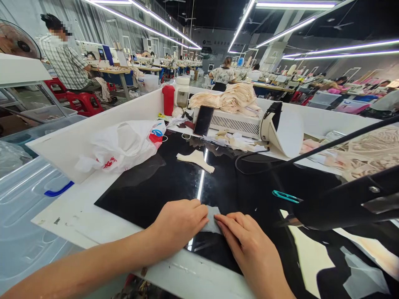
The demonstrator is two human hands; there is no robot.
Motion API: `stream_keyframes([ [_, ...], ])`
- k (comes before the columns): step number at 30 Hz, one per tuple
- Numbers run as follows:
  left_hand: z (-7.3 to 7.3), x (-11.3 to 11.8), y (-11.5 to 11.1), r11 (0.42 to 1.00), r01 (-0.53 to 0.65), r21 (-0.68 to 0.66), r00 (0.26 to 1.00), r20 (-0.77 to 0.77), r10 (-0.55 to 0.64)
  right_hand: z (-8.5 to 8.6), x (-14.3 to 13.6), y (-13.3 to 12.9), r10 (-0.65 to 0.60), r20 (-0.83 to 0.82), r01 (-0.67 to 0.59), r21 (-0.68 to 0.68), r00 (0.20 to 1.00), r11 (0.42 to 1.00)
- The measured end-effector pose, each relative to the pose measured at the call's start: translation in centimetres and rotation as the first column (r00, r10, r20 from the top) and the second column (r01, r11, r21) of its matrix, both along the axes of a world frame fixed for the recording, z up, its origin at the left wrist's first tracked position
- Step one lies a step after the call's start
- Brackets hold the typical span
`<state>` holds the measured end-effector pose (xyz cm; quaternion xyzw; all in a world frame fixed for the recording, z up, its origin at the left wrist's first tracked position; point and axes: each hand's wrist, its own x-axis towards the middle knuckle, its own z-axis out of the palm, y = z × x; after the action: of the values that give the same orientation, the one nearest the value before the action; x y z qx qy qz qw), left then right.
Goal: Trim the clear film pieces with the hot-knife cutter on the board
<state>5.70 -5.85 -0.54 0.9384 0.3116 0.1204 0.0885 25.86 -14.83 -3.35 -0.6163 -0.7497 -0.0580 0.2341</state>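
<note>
On the glossy black tabletop (146, 195), a small greyish, see-through piece of thin sheet (213, 214) lies between my hands. My left hand (179, 224) has its fingers curled down on the left edge of this piece, hiding that side. The thumb and forefinger of my right hand (249, 238) are pressed together at its right edge. Beyond them lies a curved cream fabric cutout (196, 160). To the right are a larger cream cutout (311, 257) and some see-through sheet pieces (364, 272).
A black machine arm (352, 201) reaches in from the right, beside teal thread snips (285, 196). A black cable (327, 145) crosses above. Behind are a white plastic bag (127, 143), phone (203, 120), red cup (168, 100) and stacked cream fabric (230, 99). People sit at sewing machines farther off.
</note>
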Motion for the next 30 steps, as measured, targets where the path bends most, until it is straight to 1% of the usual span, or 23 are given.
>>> stream_keyframes([
  [2,0.0,0.0,0.0,1.0,-0.002,0.004,1.0,0.011,0.002,0.0,0.0,0.0,-0.004,-0.001,0.004,-0.002,1.0,1.0],
  [4,-0.1,0.1,0.0,0.999,0.003,0.039,1.0,0.026,-0.004,0.2,-0.1,0.1,-0.004,-0.003,0.004,0.009,1.0,1.0],
  [6,-0.2,0.1,0.0,0.99,0.03,0.136,0.998,0.042,-0.036,0.4,-0.3,0.2,-0.002,-0.007,0.002,0.028,1.0,1.0],
  [8,-0.3,0.2,-0.1,0.968,0.066,0.241,0.994,0.07,-0.085,0.5,-0.5,0.3,-0.004,-0.014,0.005,0.042,1.0,0.999],
  [10,-0.5,0.4,-0.3,0.951,0.106,0.291,0.982,0.121,-0.146,0.5,-0.6,0.3,-0.007,-0.019,0.008,0.041,1.0,0.999],
  [14,-1.0,0.8,-0.6,0.937,0.195,0.289,0.95,0.182,-0.254,0.2,-0.6,0.3,-0.013,-0.012,0.014,0.022,1.0,1.0],
  [17,-1.2,1.0,-0.7,0.924,0.226,0.307,0.94,0.181,-0.29,0.1,-0.5,0.3,-0.017,-0.001,0.017,0.028,1.0,0.999],
  [25,-1.6,0.9,-0.7,0.927,0.229,0.298,0.942,0.174,-0.288,0.1,0.0,0.3,0.018,-0.001,-0.018,0.015,1.0,1.0],
  [30,-1.6,0.9,-0.6,0.931,0.22,0.292,0.943,0.182,-0.28,0.2,-0.3,0.4,0.021,-0.009,-0.021,0.014,1.0,1.0],
])
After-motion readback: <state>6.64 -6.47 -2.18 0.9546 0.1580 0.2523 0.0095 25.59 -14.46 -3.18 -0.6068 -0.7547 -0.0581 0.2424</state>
